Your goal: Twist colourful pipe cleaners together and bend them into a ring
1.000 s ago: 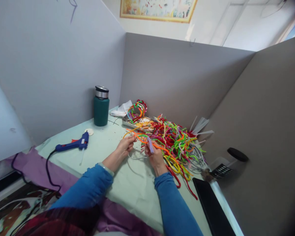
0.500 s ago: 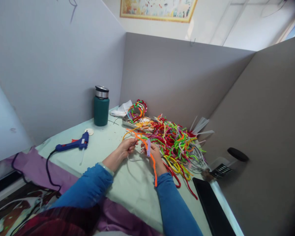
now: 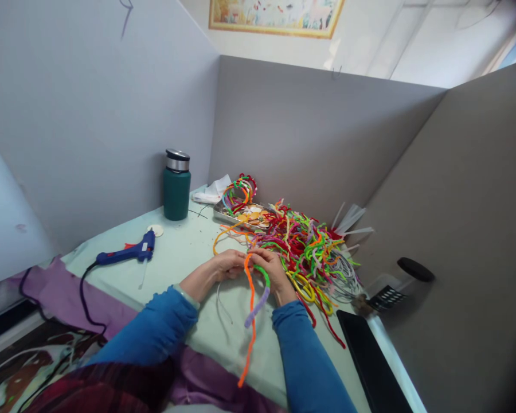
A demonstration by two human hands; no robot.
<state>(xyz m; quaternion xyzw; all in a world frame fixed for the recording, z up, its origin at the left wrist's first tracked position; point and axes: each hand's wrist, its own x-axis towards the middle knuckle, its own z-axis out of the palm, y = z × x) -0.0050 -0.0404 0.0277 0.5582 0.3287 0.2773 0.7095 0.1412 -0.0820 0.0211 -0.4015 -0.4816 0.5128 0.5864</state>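
Observation:
An orange pipe cleaner (image 3: 251, 310) hangs from between my two hands, down over the table's front. Beside it curves a green and purple piece (image 3: 264, 289), also hanging from the fingers. My right hand (image 3: 272, 268) is closed on the orange pipe cleaner near its top. My left hand (image 3: 229, 265) is closed close to it, and a thin white strand (image 3: 219, 298) hangs below; the fingertips meet and what the left ones pinch is too small to tell. Behind my hands lies a big heap of coloured pipe cleaners (image 3: 309, 244).
A blue glue gun (image 3: 126, 252) lies at the left, its cord running down. Behind stand a green bottle (image 3: 176, 192) and a metal tray (image 3: 227, 217) of small discs. A black flat object (image 3: 370, 361) lies at the right edge. Grey partitions (image 3: 318, 132) enclose the table.
My hands have come together. The orange pipe cleaner now hangs lower and further left, and the green and purple piece has swung down into a curve beside it.

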